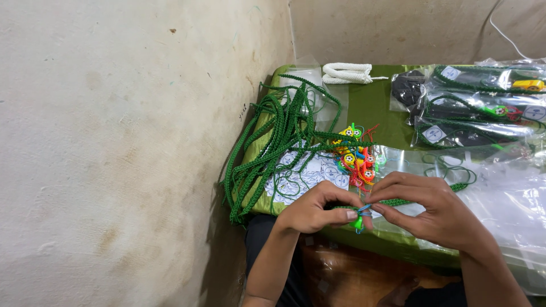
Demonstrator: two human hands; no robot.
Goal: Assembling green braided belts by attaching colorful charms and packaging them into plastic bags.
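My left hand (315, 207) and my right hand (429, 207) meet at the near edge of a low table covered in green cloth (369, 105). Between their fingertips they pinch a small green plastic toy (358, 220) with a blue loop, joined to a green braided cord (409, 200) that runs off to the right under my right hand. Just beyond my hands lies a heap of small colourful plastic toys (355, 159) with red and orange strings.
A tangle of green braided cords (267, 148) hangs over the table's left edge beside a rough wall (114, 142). Round white stickers (310, 173) lie under it. Clear bags of finished pieces (483, 102) fill the right; a white coiled cord (347, 73) lies at the back.
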